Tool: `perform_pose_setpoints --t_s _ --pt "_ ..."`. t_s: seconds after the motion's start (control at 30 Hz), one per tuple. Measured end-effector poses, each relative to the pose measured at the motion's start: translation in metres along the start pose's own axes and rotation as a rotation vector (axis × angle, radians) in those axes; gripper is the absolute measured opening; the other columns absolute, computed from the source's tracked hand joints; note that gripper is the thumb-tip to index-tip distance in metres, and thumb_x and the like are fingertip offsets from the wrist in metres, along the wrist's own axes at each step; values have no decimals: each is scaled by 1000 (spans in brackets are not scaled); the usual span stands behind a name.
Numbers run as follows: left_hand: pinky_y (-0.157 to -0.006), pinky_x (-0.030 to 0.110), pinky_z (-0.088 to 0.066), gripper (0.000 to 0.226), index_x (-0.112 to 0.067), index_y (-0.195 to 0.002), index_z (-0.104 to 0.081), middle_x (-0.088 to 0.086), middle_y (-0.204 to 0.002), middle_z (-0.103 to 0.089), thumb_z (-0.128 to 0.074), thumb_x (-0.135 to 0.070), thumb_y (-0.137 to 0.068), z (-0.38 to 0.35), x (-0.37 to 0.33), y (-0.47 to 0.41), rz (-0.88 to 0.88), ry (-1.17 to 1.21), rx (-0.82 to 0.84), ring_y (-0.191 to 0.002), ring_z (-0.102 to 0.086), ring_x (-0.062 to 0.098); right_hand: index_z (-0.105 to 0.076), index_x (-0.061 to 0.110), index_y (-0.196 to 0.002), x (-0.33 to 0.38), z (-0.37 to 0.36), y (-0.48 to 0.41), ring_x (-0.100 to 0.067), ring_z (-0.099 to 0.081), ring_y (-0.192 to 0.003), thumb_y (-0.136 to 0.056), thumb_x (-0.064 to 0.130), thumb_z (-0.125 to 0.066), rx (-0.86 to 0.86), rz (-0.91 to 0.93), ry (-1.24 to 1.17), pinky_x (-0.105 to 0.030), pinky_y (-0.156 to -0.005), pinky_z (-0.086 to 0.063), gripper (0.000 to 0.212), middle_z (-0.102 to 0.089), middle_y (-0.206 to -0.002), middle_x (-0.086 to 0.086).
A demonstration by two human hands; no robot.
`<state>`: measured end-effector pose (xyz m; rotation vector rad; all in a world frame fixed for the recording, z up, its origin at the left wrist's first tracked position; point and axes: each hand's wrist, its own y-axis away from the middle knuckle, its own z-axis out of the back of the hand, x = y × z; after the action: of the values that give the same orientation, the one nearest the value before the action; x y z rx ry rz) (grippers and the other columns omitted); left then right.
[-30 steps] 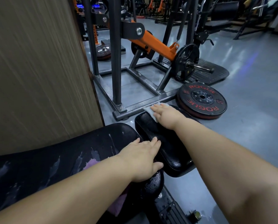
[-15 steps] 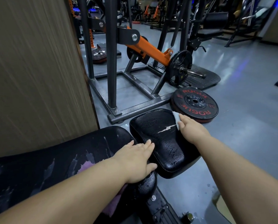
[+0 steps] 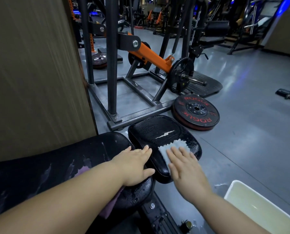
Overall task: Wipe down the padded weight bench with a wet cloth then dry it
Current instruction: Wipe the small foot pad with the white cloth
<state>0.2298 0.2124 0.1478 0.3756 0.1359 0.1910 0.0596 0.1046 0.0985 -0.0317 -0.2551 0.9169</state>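
Two hands on the weight bench, and neither one is really gripping anything. The right hand [image 3: 186, 169] is palm-down with fingers straight and a bit spread, pressing a pale waffle-textured cloth [image 3: 173, 148] flat against the small black seat pad [image 3: 151, 130], at roughly 5 o'clock from the pad's middle. The left hand [image 3: 134, 164] lies flat too, fingers together, where the long back pad [image 3: 56, 168] meets the seat pad's 8 o'clock edge. The seat pad is beaded with water and has a pale rip [image 3: 164, 134] near its middle. A purple cloth [image 3: 110, 206] peeks out from under the left forearm on the back pad. A red-lettered Rogue bumper plate [image 3: 195, 114] lies on the floor just beside the seat pad at 2 o'clock, and a white tub of yellowish water [image 3: 259, 210] sits at 4 o'clock in the view.
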Motion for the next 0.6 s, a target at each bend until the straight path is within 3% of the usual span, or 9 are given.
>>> perform_pose_setpoints --t_s 0.1,0.2,0.27,0.37,0.43,0.5,0.6 --pt "-121 37 3 70 -23 -156 2 -6 -162 7 -26 -55 -101 2 2 0 19 46 21 -149 -1 8 -53 22 -135 4 9 -17 -20 -44 -131 -91 41 -17 0 60 44 -34 -107 -31 60 -51 -139 8" --pt "-122 39 -1 64 -27 -156 -4 -10 -162 0 -24 -54 -101 7 1 1 70 90 -12 -149 -4 10 -47 20 -138 3 10 -38 -22 -38 -133 -83 44 -3 21 56 36 -36 -107 -30 75 -45 -143 6" --pt "-121 37 -10 63 -27 -156 -7 -9 -162 -8 -30 -50 -102 7 -3 1 129 157 -144 -148 -12 13 -51 17 -134 15 9 -37 -26 -43 -128 -82 43 -4 -5 43 22 -39 -102 -34 74 -50 -136 2" --pt "-118 30 -15 64 -27 -156 -4 -9 -163 -3 -36 -43 -102 2 -13 0 181 293 -319 -148 -11 13 -38 17 -145 21 1 -29 -19 -27 -140 -91 40 -10 66 79 -111 -31 -112 -19 65 -37 -149 5" --pt "-119 28 -9 63 -26 -156 -4 -8 -163 1 -34 -39 -103 -1 -21 -5 174 311 -376 -149 -4 11 -43 19 -142 19 9 -29 -11 -32 -139 -99 20 -34 66 -76 -492 -21 -111 -20 45 -41 -147 6" --pt "-121 28 -1 62 -24 -156 -2 -8 -163 5 -32 -37 -103 -2 -30 -12 123 286 -403 -149 2 10 -57 19 -132 8 19 -33 -5 -48 -124 -92 2 -43 -123 -306 -813 -15 -102 -30 46 -57 -133 5" --pt "-118 28 11 61 -21 -155 2 -7 -163 9 -28 -37 -105 -4 -47 -25 -10 191 -338 -148 11 11 -63 21 -123 -7 28 -36 -7 -54 -115 -86 -3 -38 -345 -451 -760 -19 -97 -37 50 -63 -123 6"
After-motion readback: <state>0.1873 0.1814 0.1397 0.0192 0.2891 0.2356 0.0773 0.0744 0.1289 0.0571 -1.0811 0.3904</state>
